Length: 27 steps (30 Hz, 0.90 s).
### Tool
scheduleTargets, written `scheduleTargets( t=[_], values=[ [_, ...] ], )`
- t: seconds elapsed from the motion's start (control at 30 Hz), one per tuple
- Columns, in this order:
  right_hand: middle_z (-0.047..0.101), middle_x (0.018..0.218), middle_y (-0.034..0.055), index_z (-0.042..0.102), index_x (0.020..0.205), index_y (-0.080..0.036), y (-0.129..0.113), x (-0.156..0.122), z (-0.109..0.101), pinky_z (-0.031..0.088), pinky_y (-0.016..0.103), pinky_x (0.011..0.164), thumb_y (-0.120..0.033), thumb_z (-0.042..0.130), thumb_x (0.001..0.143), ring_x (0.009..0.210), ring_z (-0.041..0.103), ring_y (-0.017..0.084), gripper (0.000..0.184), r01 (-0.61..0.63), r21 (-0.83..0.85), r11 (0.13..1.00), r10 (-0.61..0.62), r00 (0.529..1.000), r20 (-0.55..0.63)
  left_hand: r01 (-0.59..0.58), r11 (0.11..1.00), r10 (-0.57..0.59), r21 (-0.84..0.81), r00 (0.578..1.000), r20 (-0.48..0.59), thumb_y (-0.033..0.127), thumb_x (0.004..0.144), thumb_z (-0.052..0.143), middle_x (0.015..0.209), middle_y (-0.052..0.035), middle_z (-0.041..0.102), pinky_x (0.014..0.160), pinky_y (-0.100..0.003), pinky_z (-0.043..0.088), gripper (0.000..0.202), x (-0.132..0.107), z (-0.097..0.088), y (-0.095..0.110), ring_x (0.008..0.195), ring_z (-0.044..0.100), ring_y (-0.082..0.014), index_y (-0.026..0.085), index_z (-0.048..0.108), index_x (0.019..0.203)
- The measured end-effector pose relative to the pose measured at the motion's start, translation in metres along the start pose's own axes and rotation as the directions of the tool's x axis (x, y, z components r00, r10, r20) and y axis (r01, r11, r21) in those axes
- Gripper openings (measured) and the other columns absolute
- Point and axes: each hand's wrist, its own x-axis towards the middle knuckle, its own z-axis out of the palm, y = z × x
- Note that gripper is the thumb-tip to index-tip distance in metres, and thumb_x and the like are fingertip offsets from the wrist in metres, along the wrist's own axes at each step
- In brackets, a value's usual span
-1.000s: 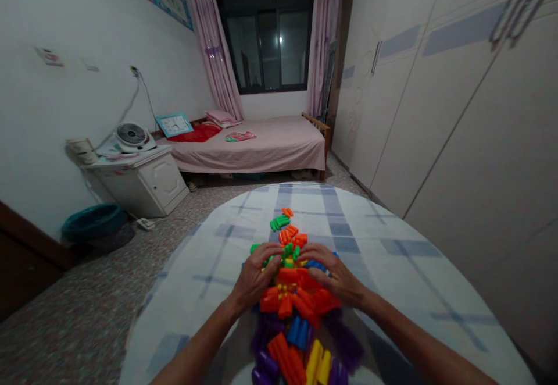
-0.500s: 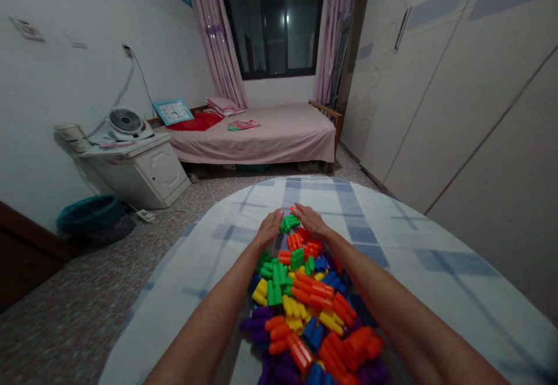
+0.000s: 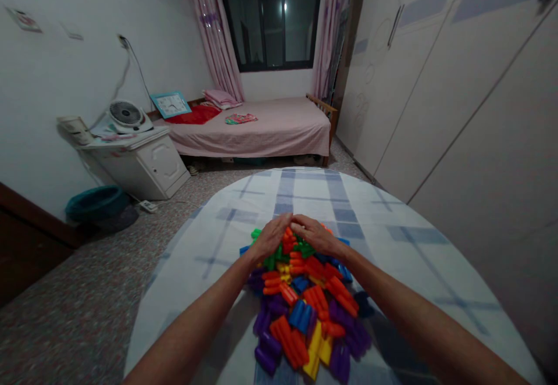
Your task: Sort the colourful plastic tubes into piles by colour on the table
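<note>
A heap of bullet-shaped plastic building blocks [image 3: 316, 300] in red, yellow, blue, green and purple lies on the table between my forearms. My left hand [image 3: 272, 236] curves around its far left end, fingers stretched out. From the right, my right hand [image 3: 317, 235] lies over the far end with fingers extended, and the fingertips of both hands meet. Green blocks [image 3: 305, 249] and a few red ones show beneath the palms. Some blue pieces [image 3: 343, 241] stick out beyond my wrists. Neither hand grasps a single block.
The round table wears a white and blue checked cloth [image 3: 436, 274]. Past it stands a bed [image 3: 270, 132] with a pink sheet. A white cabinet [image 3: 143, 167] with a fan [image 3: 126, 114] and a teal bin [image 3: 96, 205] are at left; a tall wardrobe [image 3: 436, 94] lines the right.
Both hands have moved nearer to me and closed inward until their fingertips meet. The far end of the block heap is now shorter and bunched under the hands. The camera view has shifted slightly.
</note>
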Motion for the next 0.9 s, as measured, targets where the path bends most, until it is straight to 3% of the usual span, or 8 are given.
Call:
scheduleTargets(
  t=[0.2, 0.27, 0.33, 0.43, 0.53, 0.57, 0.7, 0.9],
  values=[
    [0.063, 0.107, 0.007, 0.061, 0.105, -0.021, -0.054, -0.082, 0.009, 0.041, 0.037, 0.093, -0.032, 0.047, 0.088, 0.102, 0.055, 0.02, 0.024, 0.188, -0.185, 0.965, -0.191, 0.982, 0.001, -0.197, 0.974, 0.188, 0.111, 0.978, 0.088, 0.039, 0.093, 0.036, 0.12, -0.0058, 0.061, 0.103, -0.035, 0.039, 0.039, -0.087, 0.009, 0.04, 0.114, 0.053, -0.0182, 0.022, 0.058, 0.12],
    [0.061, 0.114, 0.0067, 0.061, 0.107, -0.023, -0.06, -0.11, 0.01, 0.038, 0.039, 0.099, -0.033, 0.048, 0.089, 0.11, 0.052, 0.02, 0.025, 0.185, -0.214, 0.959, -0.203, 0.977, -0.066, -0.169, 0.976, 0.17, 0.14, 0.985, 0.006, 0.037, 0.093, 0.034, 0.123, -0.0067, 0.058, 0.105, -0.037, 0.038, 0.039, -0.11, 0.006, 0.039, 0.117, 0.05, -0.0185, 0.021, 0.057, 0.12],
    [0.058, 0.12, 0.0064, 0.059, 0.112, -0.024, -0.053, -0.136, 0.009, 0.035, 0.042, 0.103, -0.035, 0.046, 0.089, 0.117, 0.048, 0.021, 0.029, 0.06, -0.233, 0.971, -0.119, 0.962, -0.247, -0.092, 0.977, 0.124, 0.192, 0.979, -0.162, 0.037, 0.093, 0.033, 0.127, -0.0083, 0.055, 0.107, -0.041, 0.035, 0.04, -0.125, -0.004, 0.026, 0.121, 0.047, -0.0194, 0.019, 0.056, 0.12],
    [0.055, 0.125, 0.008, 0.055, 0.121, -0.024, -0.024, -0.167, 0.011, 0.032, 0.047, 0.106, -0.045, 0.042, 0.088, 0.12, 0.046, 0.024, 0.041, -0.264, -0.149, 0.953, 0.134, 0.807, -0.576, 0.105, 0.957, 0.02, 0.271, 0.908, -0.419, 0.039, 0.089, 0.039, 0.128, -0.0123, 0.054, 0.11, -0.049, 0.027, 0.04, -0.132, -0.023, -0.006, 0.126, 0.043, -0.0248, 0.017, 0.058, 0.116],
    [0.052, 0.13, 0.0128, 0.051, 0.126, -0.019, 0.007, -0.175, 0.02, 0.03, 0.049, 0.107, -0.054, 0.037, 0.085, 0.124, 0.044, 0.028, 0.056, -0.462, 0.058, 0.885, 0.376, 0.638, -0.672, 0.218, 0.96, -0.13, 0.175, 0.903, -0.41, 0.042, 0.082, 0.05, 0.123, -0.0148, 0.058, 0.11, -0.054, 0.023, 0.035, -0.126, -0.029, -0.032, 0.126, 0.043, -0.0306, 0.017, 0.063, 0.102],
    [0.05, 0.132, 0.0141, 0.05, 0.128, -0.016, 0.014, -0.172, 0.024, 0.028, 0.049, 0.108, -0.056, 0.036, 0.083, 0.125, 0.042, 0.028, 0.061, -0.477, 0.112, 0.872, 0.422, 0.614, -0.667, 0.225, 0.965, -0.161, 0.134, 0.912, -0.377, 0.043, 0.082, 0.05, 0.121, -0.0146, 0.06, 0.109, -0.053, 0.025, 0.035, -0.122, -0.027, -0.036, 0.124, 0.045, -0.0308, 0.017, 0.064, 0.1],
    [0.051, 0.134, 0.0113, 0.051, 0.127, -0.017, 0.022, -0.139, 0.035, 0.028, 0.045, 0.109, -0.062, 0.038, 0.079, 0.126, 0.043, 0.026, 0.067, -0.406, 0.263, 0.875, 0.478, 0.641, -0.601, 0.185, 0.982, -0.184, -0.021, 0.946, -0.267, 0.048, 0.088, 0.039, 0.121, -0.009, 0.062, 0.103, -0.041, 0.038, 0.044, -0.101, -0.003, -0.028, 0.115, 0.054, -0.0228, 0.02, 0.059, 0.115],
    [0.058, 0.127, 0.0083, 0.057, 0.122, -0.021, 0.014, -0.094, 0.027, 0.036, 0.044, 0.103, -0.059, 0.053, 0.074, 0.118, 0.052, 0.026, 0.062, -0.297, 0.496, 0.816, 0.521, 0.749, -0.41, 0.307, 0.88, -0.375, -0.363, 0.918, -0.132, 0.05, 0.079, 0.056, 0.13, -0.0102, 0.056, 0.101, -0.035, 0.04, 0.056, -0.072, 0.023, -0.011, 0.118, 0.053, -0.0228, 0.015, 0.054, 0.124]
  ],
)
